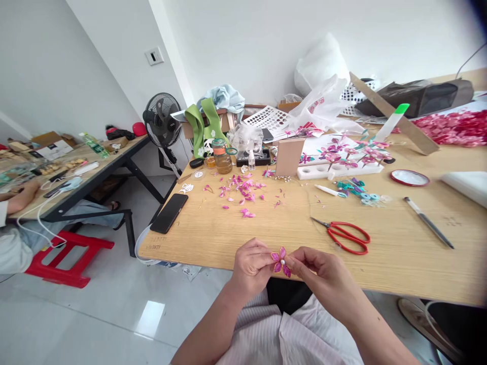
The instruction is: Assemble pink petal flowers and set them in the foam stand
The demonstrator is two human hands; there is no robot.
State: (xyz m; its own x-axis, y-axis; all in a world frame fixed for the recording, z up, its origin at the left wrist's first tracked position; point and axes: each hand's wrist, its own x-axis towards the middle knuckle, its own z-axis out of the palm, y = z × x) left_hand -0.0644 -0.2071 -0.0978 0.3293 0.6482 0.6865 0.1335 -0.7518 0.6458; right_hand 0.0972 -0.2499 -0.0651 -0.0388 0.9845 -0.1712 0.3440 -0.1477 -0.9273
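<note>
Between my two hands, at the table's front edge, is a magenta artificial flower [279,266] with gold-edged petals and a pearl centre. My left hand [251,266] is closed, pinching the flower from its left side. From the right, my right hand [321,271] grips it with thumb and forefinger close to the pearl. Whatever stem lies behind the petals is hidden. Red-handled scissors [348,237] lie to the right of my right hand. Loose pink petals [247,190] are scattered on the wooden table [205,238] beyond my hands.
A black phone [169,213] lies at the table's left edge. Finished flowers stand in a white foam block [338,171]. A pen [429,223], a round lid [410,177] and a lidded bottle [221,157] are around. Another person's hand [25,195] rests at the left table.
</note>
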